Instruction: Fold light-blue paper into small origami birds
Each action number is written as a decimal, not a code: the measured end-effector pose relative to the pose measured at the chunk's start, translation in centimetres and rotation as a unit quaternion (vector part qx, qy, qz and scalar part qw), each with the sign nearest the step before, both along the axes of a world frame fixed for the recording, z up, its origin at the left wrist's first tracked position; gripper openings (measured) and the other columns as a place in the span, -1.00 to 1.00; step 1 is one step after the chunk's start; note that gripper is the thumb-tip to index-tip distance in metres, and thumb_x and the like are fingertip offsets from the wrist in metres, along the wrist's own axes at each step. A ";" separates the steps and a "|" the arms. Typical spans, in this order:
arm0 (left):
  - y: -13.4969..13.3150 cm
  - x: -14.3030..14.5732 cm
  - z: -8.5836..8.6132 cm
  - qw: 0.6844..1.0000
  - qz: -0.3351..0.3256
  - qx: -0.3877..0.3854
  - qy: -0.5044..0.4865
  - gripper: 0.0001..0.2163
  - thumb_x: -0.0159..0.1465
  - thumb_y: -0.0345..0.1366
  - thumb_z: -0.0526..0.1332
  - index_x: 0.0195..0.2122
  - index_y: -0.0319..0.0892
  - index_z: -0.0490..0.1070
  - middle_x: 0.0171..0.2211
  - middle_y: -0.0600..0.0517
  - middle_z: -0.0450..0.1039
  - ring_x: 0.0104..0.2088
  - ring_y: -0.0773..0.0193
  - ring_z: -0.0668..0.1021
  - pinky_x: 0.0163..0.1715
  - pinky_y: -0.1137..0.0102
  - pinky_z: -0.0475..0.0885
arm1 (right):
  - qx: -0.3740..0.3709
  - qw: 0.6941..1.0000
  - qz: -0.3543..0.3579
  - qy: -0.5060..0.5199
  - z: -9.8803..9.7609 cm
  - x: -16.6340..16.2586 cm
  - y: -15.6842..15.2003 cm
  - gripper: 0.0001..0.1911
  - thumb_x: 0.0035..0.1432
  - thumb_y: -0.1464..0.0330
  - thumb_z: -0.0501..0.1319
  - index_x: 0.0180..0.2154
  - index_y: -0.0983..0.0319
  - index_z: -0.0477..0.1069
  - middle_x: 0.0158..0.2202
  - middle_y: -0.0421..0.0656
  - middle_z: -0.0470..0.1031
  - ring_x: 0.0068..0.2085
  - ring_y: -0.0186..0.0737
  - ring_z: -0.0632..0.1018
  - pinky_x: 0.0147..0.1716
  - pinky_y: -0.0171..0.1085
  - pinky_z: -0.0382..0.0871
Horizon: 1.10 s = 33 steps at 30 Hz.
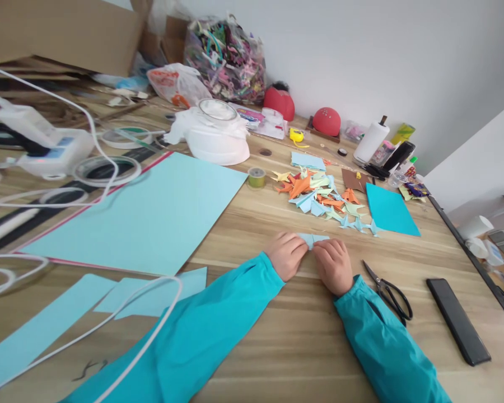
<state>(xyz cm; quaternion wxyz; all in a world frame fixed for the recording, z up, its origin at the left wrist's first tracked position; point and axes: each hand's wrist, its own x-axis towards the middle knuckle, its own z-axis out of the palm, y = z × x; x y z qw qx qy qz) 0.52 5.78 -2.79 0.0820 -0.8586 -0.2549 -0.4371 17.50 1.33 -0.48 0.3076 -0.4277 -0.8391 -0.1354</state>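
My left hand [286,256] and my right hand [334,264] rest side by side on the wooden table [302,341], both in teal sleeves. Their fingers are curled and pressed onto a small folded piece of light blue paper [313,239] that shows between and just beyond the fingertips. Most of the paper is hidden under the fingers. A pile of several folded paper figures [321,197] in orange, blue, green and yellow lies a little beyond the hands.
Black scissors [390,294] and a long black flat object [457,320] lie right of my right hand. A large light blue sheet [151,215] covers the left, cut strips [151,296] below it. A teal sheet [390,210], tape rolls, white cables and clutter ring the table's far side.
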 end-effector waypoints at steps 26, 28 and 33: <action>-1.3 0.0 2.1 0.997 -0.023 0.065 0.035 -0.82 0.22 -0.43 0.04 -0.46 -0.24 0.40 -0.50 -0.01 0.46 -0.37 0.25 0.43 -0.23 0.25 0.33 | 0.046 0.998 0.024 -0.041 -0.3 -0.3 -0.5 -0.78 0.06 0.57 0.10 -0.28 0.24 0.43 -0.26 -0.16 0.56 -0.22 -0.22 0.45 -0.11 -0.15 0.25; -1.3 -0.1 2.0 0.997 -0.022 0.070 0.038 -0.81 0.22 -0.44 0.04 -0.47 -0.23 0.40 -0.52 0.01 0.44 -0.36 0.25 0.42 -0.19 0.24 0.32 | 0.046 0.998 0.025 -0.043 -0.3 -0.4 -0.5 -0.78 0.05 0.57 0.10 -0.28 0.24 0.43 -0.26 -0.16 0.56 -0.22 -0.21 0.46 -0.11 -0.14 0.25; -1.1 -0.9 2.0 0.996 -0.005 0.078 0.037 -0.83 0.19 -0.43 0.05 -0.49 -0.22 0.38 -0.55 0.01 0.41 -0.37 0.23 0.41 -0.23 0.22 0.29 | 0.062 0.997 0.024 -0.029 -0.1 -0.2 -0.5 -0.79 0.02 0.57 0.13 -0.29 0.24 0.42 -0.27 -0.16 0.57 -0.23 -0.20 0.46 -0.14 -0.14 0.27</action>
